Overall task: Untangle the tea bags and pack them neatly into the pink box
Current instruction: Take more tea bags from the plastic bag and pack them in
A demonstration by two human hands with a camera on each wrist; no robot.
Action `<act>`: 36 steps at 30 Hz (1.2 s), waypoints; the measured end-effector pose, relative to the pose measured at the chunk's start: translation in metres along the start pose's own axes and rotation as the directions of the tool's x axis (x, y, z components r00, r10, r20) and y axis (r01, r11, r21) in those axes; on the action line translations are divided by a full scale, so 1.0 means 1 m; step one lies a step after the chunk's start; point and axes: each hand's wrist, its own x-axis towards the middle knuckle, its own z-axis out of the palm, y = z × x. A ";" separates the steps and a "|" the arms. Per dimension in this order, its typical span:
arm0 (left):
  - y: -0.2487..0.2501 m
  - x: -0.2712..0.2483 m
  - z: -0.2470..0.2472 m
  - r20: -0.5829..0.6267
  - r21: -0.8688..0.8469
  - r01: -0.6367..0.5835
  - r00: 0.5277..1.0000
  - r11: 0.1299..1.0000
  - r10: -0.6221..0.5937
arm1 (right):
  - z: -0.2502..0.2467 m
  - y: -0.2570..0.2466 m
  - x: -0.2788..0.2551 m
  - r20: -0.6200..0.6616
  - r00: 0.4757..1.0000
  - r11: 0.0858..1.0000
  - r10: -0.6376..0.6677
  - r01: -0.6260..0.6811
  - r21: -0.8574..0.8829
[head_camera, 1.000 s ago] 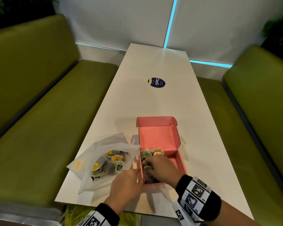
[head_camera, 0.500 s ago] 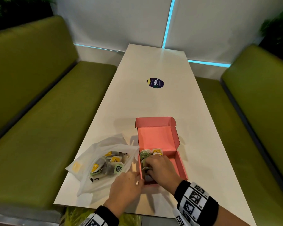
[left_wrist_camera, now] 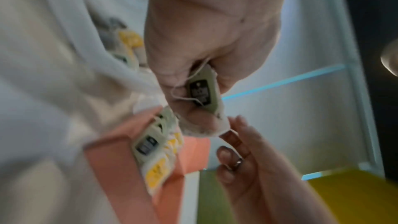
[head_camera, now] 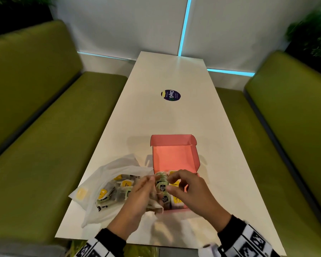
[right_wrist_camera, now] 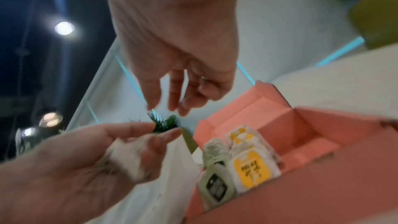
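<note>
Just left of the pink box (head_camera: pixel 174 156), green-tagged tea bag (left_wrist_camera: pixel 202 91) pinched in left hand (head_camera: pixel 139 197); right hand (head_camera: pixel 189 190) beside it, loosely curled, empty.

A green-tagged tea bag (left_wrist_camera: pixel 202 91) sits pinched in the left hand's fingers (left_wrist_camera: pixel 193 118); below them, green and yellow tea bags (right_wrist_camera: pixel 237 163) stand upright in rows inside the open pink box (head_camera: pixel 174 154).

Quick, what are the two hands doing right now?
Left hand: holding a green-tagged tea bag.
Right hand: open, fingers loosely curled, holding nothing.
</note>
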 end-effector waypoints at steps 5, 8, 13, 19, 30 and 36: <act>0.010 -0.001 0.014 0.136 -0.215 0.048 0.991 0.976 -0.019 | 0.001 -0.003 -0.015 0.126 0.986 0.992 -0.108 0.099 0.074; 0.011 0.000 0.018 0.141 -0.240 0.056 0.990 0.969 -0.022 | -0.002 -0.002 -0.017 0.073 0.993 0.988 -0.097 0.087 0.126; 0.011 0.003 0.022 0.120 -0.278 0.083 0.991 0.957 -0.051 | -0.007 0.000 -0.023 0.034 0.992 0.992 -0.119 0.117 0.051; 0.015 0.005 0.025 0.116 -0.289 0.089 0.992 0.953 -0.057 | -0.009 -0.004 -0.021 0.015 0.998 0.989 -0.059 0.056 0.136; 0.017 0.004 0.030 0.062 -0.337 0.184 0.983 0.923 -0.174 | -0.011 -0.013 -0.014 -0.070 0.960 0.771 0.272 -0.174 0.612; 0.017 0.002 0.025 0.072 -0.311 0.127 0.991 0.942 -0.110 | -0.016 -0.016 -0.012 -0.052 0.937 0.718 0.346 -0.228 0.657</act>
